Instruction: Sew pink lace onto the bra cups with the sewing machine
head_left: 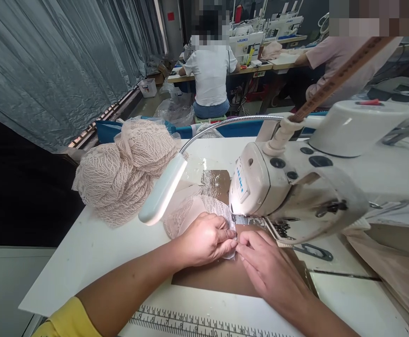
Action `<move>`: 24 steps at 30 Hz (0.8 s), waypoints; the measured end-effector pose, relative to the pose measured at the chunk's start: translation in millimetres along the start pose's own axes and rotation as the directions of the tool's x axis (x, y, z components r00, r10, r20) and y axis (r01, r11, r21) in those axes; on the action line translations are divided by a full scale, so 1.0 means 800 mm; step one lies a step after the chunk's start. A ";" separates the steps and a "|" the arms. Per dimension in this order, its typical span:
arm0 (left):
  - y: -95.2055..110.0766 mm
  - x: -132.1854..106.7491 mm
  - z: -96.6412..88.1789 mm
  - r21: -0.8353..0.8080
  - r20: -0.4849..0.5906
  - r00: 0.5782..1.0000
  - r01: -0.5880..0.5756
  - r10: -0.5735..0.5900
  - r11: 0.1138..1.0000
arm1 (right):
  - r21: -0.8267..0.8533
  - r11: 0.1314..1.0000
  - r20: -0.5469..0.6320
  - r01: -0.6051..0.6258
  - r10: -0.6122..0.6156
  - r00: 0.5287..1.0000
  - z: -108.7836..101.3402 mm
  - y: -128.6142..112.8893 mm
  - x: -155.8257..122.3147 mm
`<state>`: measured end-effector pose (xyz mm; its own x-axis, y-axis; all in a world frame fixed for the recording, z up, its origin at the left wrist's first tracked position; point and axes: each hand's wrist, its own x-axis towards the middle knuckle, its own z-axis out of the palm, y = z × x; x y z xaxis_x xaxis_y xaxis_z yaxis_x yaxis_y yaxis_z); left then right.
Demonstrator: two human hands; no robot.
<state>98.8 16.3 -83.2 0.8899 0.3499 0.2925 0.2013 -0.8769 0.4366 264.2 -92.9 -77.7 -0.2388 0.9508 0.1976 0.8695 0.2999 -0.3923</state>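
A pale pink lace bra cup lies on the table at the needle area of a white sewing machine. My left hand is closed on its near edge, thumb and fingers pinching the fabric. Just right of it, my right hand has its thumb and fingertips pressed together at the fabric's corner, touching or nearly touching my left fingertips. What the right fingertips pinch is too small to make out. Under both hands is a brown sheet on the tabletop.
Stacked lace cups stand at the table's left. A lamp on a bent neck hangs over the work. A printed ruler scale runs along the front edge. Beige fabric lies right. Two people sit at machines beyond.
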 end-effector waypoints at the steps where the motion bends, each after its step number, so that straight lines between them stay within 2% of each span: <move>1: 0.001 0.001 -0.001 0.023 0.006 1.000 -0.009 0.009 1.000 | -0.007 1.000 -0.004 -0.005 0.005 1.000 0.000 0.000 0.000; 5: 0.003 0.003 -0.003 0.114 0.016 1.000 -0.023 0.021 0.993 | -0.077 0.997 -0.051 0.006 -0.010 0.999 0.004 0.001 0.000; 10: 0.002 0.003 -0.005 0.201 0.020 1.000 -0.023 0.020 0.979 | -0.172 0.984 -0.223 0.047 -0.085 0.971 0.007 0.009 -0.008; 13: 0.001 0.002 -0.007 0.214 0.030 0.999 -0.028 0.022 0.976 | -0.198 0.978 -0.276 0.068 -0.122 0.953 0.009 0.013 -0.012; 19: -0.001 0.001 -0.006 0.227 0.059 0.998 -0.043 0.031 0.973 | -0.202 0.972 -0.148 0.118 -0.149 0.978 0.010 0.009 -0.014; 24: 0.000 0.001 -0.004 0.240 0.080 0.996 -0.045 0.026 0.970 | -0.176 0.978 -0.165 0.107 -0.137 0.977 0.009 0.003 -0.016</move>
<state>97.9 17.9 -80.2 0.9248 0.2995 0.2348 0.2538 -0.9451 0.2057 266.5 -103.3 -87.7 -0.2811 0.8746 0.3950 0.9013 0.3819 -0.2043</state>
